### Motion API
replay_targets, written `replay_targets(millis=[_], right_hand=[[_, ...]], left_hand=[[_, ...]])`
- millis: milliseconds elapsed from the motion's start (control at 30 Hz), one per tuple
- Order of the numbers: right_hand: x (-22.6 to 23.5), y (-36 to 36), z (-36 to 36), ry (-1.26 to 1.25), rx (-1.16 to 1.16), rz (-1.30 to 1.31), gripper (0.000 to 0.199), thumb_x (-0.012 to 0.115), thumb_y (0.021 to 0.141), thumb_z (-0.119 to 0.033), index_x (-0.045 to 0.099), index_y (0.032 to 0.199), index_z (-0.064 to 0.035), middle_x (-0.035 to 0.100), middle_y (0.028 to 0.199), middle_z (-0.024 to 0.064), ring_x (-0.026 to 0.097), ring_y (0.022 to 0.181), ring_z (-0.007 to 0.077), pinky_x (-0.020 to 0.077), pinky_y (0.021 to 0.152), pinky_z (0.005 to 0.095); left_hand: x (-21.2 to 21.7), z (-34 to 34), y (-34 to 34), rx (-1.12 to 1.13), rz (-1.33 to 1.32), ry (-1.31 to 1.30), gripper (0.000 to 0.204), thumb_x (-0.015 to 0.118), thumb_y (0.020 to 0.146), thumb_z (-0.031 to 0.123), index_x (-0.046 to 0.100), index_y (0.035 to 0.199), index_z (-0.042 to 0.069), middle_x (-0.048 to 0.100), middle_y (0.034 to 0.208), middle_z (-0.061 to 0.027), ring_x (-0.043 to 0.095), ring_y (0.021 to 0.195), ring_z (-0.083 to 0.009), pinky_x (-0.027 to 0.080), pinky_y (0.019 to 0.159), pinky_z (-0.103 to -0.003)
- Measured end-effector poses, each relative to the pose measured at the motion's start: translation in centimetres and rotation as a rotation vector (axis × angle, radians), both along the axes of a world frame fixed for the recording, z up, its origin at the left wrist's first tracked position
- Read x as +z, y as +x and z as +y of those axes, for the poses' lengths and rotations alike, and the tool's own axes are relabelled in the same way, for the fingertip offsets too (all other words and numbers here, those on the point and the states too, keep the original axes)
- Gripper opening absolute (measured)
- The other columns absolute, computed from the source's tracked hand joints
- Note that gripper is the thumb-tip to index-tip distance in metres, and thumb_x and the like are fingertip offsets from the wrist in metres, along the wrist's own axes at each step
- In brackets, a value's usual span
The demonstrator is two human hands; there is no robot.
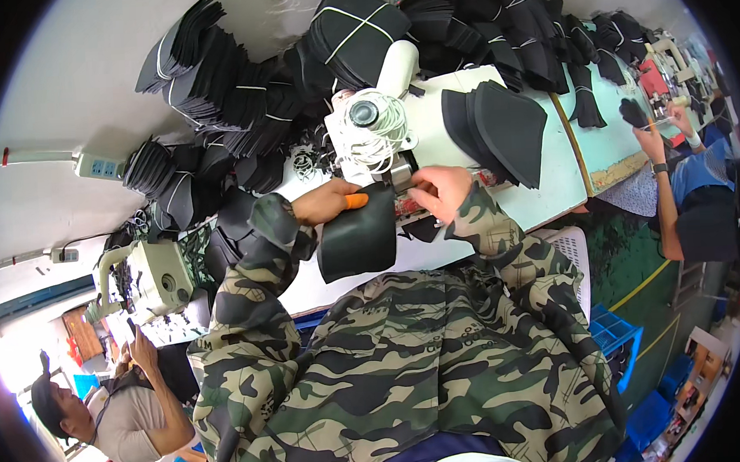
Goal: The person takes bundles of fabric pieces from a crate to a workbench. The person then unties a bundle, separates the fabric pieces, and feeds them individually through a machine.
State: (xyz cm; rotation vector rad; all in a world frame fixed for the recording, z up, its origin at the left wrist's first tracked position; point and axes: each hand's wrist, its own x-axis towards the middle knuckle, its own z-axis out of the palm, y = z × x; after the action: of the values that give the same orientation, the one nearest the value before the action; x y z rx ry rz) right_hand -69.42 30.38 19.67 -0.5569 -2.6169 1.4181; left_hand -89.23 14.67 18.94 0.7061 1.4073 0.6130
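My left hand (329,201), with an orange cover on one fingertip, presses a black fabric piece (359,238) against the base of a white sewing machine (373,119). That piece hangs over the white table's (550,198) near edge. My right hand (441,190) pinches the same black piece close to the needle area. Both sleeves are camouflage. A stack of cut black pieces (499,126) lies on the table to the right of the machine.
Many tied bundles of black pieces (215,97) pile up behind and left of the machine. A person at right (682,184) works at another table. Another person (122,407) sits lower left by a second sewing machine (153,278). Blue crates (618,336) stand on the floor.
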Motion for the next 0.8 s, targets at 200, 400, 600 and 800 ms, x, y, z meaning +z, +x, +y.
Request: replay_targets(millis=[200,400,600,800], right_hand=[[0.3,-2.3,0.7,0.578,0.158,-0.035,0.033,0.067,0.072,-0.025,0.061,0.096,-0.0044,0.058,0.082,0.0126,0.056,0.084,0.0318,0.0446,0.074,0.0398],[-0.1,1.0,-0.4,0.208,0.003,-0.093,0.023,0.061,0.077,-0.022,0.060,0.083,-0.0001,0.061,0.073,0.0186,0.059,0.069,0.0363,0.0466,0.064,0.0411],[1.4,5.4,1.3,-0.130,-0.027,-0.074,0.021,0.062,0.077,-0.017,0.060,0.088,0.0005,0.060,0.073,0.0145,0.059,0.066,0.0276,0.0453,0.060,0.0350],[8.6,6.7,5.0,0.459,-0.559,0.429,0.014,0.057,0.079,0.000,0.064,0.091,-0.0012,0.059,0.083,0.0121,0.058,0.075,0.0265,0.0460,0.066,0.0306]], left_hand=[[-0.9,1.0,3.4,0.275,0.125,0.032,0.023,0.051,0.090,0.019,0.061,0.093,-0.002,0.059,0.074,-0.0006,0.050,0.067,-0.0073,0.041,0.061,-0.023],[0.3,1.4,2.9,0.352,-0.035,-0.165,0.021,0.041,0.094,0.016,0.054,0.093,0.000,0.055,0.059,-0.0055,0.046,0.037,-0.0131,0.040,0.036,-0.027],[0.0,1.7,0.4,0.222,0.109,-0.026,0.022,0.040,0.094,0.018,0.053,0.091,0.001,0.052,0.054,-0.0060,0.049,0.037,-0.0143,0.039,0.036,-0.027],[-7.6,-5.0,0.3,-0.218,1.461,-0.043,0.022,0.057,0.082,0.029,0.058,0.095,0.012,0.063,0.067,-0.0124,0.064,0.062,-0.0302,0.046,0.050,-0.043]])
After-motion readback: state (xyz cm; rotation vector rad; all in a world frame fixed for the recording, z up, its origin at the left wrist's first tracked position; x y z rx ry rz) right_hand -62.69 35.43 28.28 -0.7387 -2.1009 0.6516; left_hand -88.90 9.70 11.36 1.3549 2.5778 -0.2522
